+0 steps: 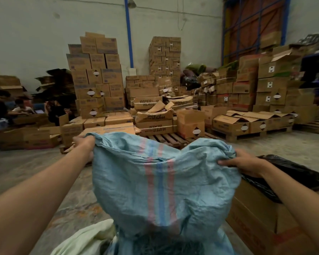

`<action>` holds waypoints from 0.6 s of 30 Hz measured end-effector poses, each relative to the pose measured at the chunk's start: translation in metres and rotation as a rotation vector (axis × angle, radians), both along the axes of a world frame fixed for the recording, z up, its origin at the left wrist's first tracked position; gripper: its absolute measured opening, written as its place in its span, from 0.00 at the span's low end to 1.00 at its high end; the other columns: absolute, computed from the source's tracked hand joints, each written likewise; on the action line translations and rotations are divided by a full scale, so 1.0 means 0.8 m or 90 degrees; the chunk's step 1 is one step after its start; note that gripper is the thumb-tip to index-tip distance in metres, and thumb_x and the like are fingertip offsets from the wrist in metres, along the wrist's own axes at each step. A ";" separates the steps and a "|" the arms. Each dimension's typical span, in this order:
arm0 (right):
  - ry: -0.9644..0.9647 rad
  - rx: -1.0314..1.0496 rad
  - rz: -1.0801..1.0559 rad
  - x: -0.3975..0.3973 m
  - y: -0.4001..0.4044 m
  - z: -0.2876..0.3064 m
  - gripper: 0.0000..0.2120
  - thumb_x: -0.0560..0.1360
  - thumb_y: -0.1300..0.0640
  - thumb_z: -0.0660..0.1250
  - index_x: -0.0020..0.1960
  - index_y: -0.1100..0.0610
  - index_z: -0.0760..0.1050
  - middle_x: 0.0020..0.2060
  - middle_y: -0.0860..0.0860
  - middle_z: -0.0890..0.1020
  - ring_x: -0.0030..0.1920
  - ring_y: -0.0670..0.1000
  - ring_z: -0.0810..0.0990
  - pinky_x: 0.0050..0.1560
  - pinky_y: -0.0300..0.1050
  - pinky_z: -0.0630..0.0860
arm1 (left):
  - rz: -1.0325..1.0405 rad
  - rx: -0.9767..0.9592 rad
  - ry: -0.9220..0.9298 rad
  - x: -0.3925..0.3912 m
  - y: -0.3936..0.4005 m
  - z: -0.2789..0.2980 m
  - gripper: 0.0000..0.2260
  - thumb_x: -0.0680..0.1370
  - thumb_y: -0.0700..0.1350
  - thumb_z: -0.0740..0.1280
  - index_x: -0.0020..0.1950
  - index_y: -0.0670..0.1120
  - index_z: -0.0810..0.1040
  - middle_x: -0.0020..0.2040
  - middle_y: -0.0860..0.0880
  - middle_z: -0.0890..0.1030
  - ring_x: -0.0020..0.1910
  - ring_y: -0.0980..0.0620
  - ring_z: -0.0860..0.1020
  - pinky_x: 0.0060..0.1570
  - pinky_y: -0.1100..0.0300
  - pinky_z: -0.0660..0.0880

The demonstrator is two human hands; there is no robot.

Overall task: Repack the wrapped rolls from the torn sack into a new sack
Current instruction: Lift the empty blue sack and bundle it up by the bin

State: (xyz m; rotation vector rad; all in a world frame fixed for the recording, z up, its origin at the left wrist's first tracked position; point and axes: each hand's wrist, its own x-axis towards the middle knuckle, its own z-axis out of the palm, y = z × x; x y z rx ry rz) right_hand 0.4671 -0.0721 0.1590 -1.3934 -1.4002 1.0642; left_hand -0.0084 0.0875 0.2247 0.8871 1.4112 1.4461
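Both hands are holding up a big blue sack (pixel 160 179) with pink and blue stripes. The left hand (pixel 84 142) is gripping its top left corner, and the right hand (pixel 241 162) is bunching its right edge. A pale sack (pixel 85 238) is lying below, beside it.

Left hand (pixel 85 144), right hand (pixel 245 162) grip blue sack (pixel 155 181) corners, raised.
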 end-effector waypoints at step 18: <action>0.554 -0.081 -0.187 -0.018 0.014 -0.029 0.34 0.71 0.30 0.65 0.66 0.53 0.75 0.57 0.59 0.81 0.58 0.60 0.79 0.52 0.59 0.79 | -0.398 -0.072 0.140 0.060 -0.063 -0.142 0.21 0.74 0.47 0.74 0.64 0.40 0.77 0.49 0.41 0.85 0.49 0.41 0.83 0.50 0.46 0.79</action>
